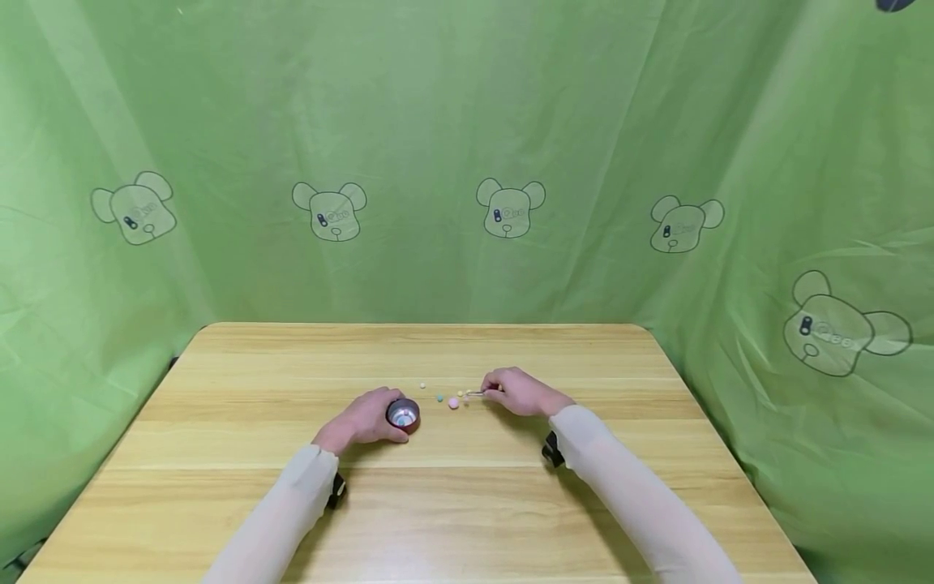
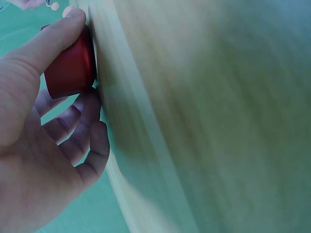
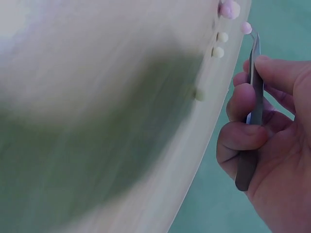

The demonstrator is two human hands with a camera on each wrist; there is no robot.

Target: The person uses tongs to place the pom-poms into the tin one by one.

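Observation:
A small red cup (image 2: 70,70) with a silvery inside stands on the table. My left hand (image 1: 368,416) holds it from the left, thumb on the near side and fingers round the far side. A bluish patch shows at the cup's bottom; I cannot tell what it is. My right hand (image 1: 520,391) pinches metal tweezers (image 3: 256,73) between thumb and fingers. At their bent tips is a small pink ball (image 3: 246,27), off the tabletop in the right wrist view. A larger pink ball (image 1: 454,402) lies on the table between the cup and the tweezers.
Around the larger pink ball lie several small balls, among them a teal ball (image 1: 439,398), a yellow ball (image 1: 460,393) and a white ball (image 1: 422,386). The wooden table (image 1: 452,519) ends at a green curtain (image 1: 423,122) printed with bear heads.

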